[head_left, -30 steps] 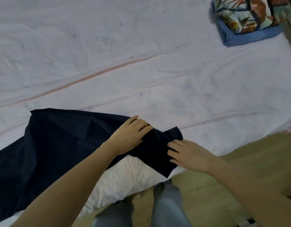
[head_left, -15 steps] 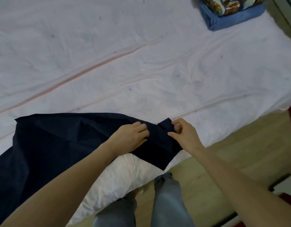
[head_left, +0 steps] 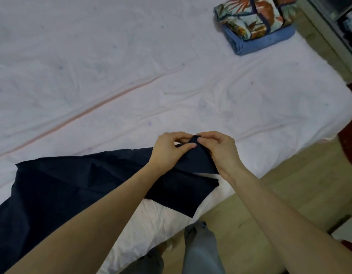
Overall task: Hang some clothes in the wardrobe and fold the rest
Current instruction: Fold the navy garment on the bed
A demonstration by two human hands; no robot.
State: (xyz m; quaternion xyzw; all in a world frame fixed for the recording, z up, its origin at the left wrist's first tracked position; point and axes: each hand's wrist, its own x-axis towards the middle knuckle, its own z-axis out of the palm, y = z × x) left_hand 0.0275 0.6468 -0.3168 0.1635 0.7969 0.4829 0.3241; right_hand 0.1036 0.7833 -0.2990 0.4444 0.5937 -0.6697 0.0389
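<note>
Pinching corner of dark navy garment point(head_left: 72, 186) at near bed point(head_left: 111, 66) edge, left hand point(head_left: 167, 149) and right hand point(head_left: 220, 151) together. Folded pile point(head_left: 256, 24) done at far corner; navy piece unfolded.

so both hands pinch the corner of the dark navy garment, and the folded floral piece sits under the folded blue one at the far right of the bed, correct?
Not quite. The head view shows the folded floral piece on top of the folded blue one, not under it. The rest holds: left hand and right hand both pinch the corner of the dark navy garment, and the stack sits at the far right of the white-sheeted bed.
</note>
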